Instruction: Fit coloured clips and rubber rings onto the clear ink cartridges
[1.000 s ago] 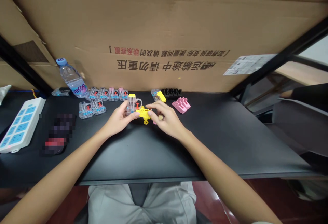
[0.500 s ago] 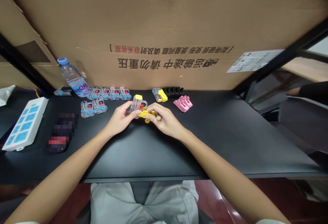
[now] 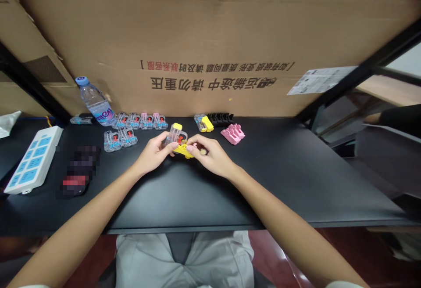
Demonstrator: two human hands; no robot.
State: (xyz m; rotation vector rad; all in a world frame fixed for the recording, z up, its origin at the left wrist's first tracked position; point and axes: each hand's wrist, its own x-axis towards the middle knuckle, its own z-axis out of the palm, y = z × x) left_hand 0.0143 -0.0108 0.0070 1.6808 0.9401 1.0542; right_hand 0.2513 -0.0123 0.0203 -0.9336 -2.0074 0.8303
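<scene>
Above the middle of the black table, my left hand (image 3: 155, 151) is closed around a clear plastic piece (image 3: 171, 136) with a yellow cap and a red bit inside. A yellow plastic part (image 3: 184, 150) sits just below it, pinched by my right hand (image 3: 212, 153); my left thumb also touches its near end. Something small and pale pokes out by the right fingers, too small to name. Whether the yellow part and the clear piece are joined cannot be made out. My fingertips are partly hidden behind both pieces.
Several clear plastic pieces (image 3: 128, 136) with red and blue insides stand at the back left, beside a water bottle (image 3: 97, 106). Behind my hands lie a yellow-and-clear piece (image 3: 204, 123), black parts (image 3: 222, 118) and pink parts (image 3: 233, 133). A power strip (image 3: 35, 158) and a blurred dark object (image 3: 79, 169) are left.
The yellow part has turned and tilted downward between my hands, showing more of its side. My right fingers have shifted slightly on it; the left hand keeps the clear piece.
</scene>
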